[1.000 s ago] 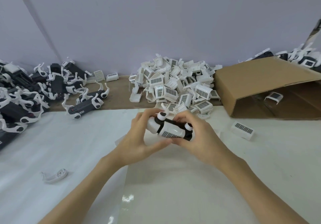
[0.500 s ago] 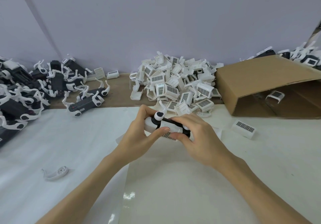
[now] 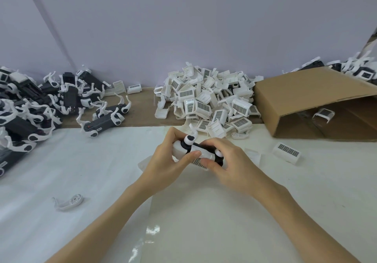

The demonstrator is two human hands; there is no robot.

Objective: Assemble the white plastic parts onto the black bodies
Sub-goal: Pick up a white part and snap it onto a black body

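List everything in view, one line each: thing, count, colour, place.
held body: one, black with white parts, between both hands
white parts pile: many, white, centre back
assembled bodies: many, black and white, left
box: one, brown, right, on its side
loose part: one, white, right of the hands
loose clip: one, white, front left
sheet: one, white, over the table
left hand: one, grips the body
right hand: one, grips the body

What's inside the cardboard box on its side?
One white plastic part lies inside the cardboard box. The box's top panel hides its deeper interior.
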